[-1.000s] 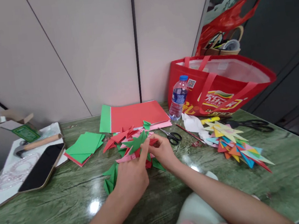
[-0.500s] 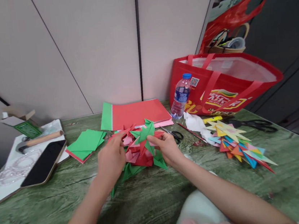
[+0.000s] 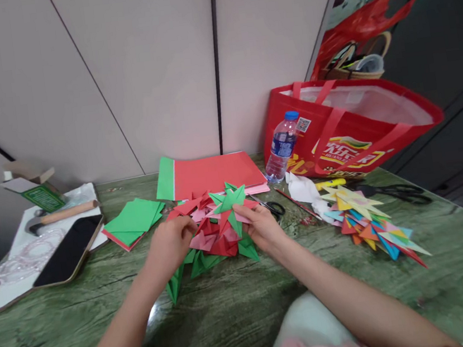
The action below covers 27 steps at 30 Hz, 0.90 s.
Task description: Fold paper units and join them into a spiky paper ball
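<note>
My right hand point(image 3: 261, 227) pinches a folded paper star point(image 3: 230, 202) with green, red and pink points, thumb on top. It is held above a pile of red, pink and green folded paper pieces point(image 3: 210, 241) on the table. At the left edge of that pile is my left hand point(image 3: 170, 242), its fingers curled and closed; whether anything sits between them is hidden. A green folded piece point(image 3: 175, 284) lies just below the left hand's side of the pile.
Green and red paper squares point(image 3: 134, 222) lie left, beside a phone point(image 3: 70, 249) and a hammer point(image 3: 63, 214). Behind are red sheets point(image 3: 218, 174), a water bottle point(image 3: 283, 147) and a red bag point(image 3: 353, 130). Scissors point(image 3: 274, 207) and a multicoloured paper bundle point(image 3: 373, 223) lie right.
The star has tilted and shifted slightly right in my right hand, its green face now more toward me. My left hand has drawn back a little, left and down, from the red points.
</note>
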Tool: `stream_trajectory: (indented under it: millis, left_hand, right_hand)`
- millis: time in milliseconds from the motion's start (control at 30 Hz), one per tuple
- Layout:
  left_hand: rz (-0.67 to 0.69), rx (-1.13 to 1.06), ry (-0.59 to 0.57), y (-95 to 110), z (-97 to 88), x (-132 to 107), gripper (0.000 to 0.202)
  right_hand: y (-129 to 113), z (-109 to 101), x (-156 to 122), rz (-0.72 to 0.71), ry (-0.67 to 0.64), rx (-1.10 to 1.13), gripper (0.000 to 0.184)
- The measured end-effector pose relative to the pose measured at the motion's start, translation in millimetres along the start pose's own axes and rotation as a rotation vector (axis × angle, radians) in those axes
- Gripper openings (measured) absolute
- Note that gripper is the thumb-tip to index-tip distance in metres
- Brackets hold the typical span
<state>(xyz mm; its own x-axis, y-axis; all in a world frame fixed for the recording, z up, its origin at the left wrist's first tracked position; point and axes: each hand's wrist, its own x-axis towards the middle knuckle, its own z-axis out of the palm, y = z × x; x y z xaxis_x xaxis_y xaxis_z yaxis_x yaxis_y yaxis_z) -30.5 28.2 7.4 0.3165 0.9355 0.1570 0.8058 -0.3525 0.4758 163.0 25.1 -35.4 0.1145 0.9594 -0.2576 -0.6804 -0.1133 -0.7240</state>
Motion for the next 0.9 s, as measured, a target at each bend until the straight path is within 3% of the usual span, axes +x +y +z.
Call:
stream_trajectory:
  millis: [133,267,533,767,900]
  left_hand:
    - [0.064,-0.37,-0.136,15,1.5,-1,0.03]
    - [0.042,-0.478,-0.14,22,4.2,-2,0.032]
    - [0.014,-0.443,-0.115,16,10.0,0,0.029]
    - [-0.074,-0.378,-0.188,3,-8.0,2,0.014]
    - [-0.082,-0.19,-0.089,-15,-14.9,5,0.007]
  right_hand:
    - [2,0,0,0.0,-0.022,0.006,0.023]
    - [3,0,0,0.004,-0.035,-0.011,0.024]
    - [3,-1,1,0.005,-0.039,-0.012,0.023]
    - [0,-1,0,0.005,-0.046,-0.02,0.02]
    - [0,-2,0,-0.011,-0.044,-0.041,0.019]
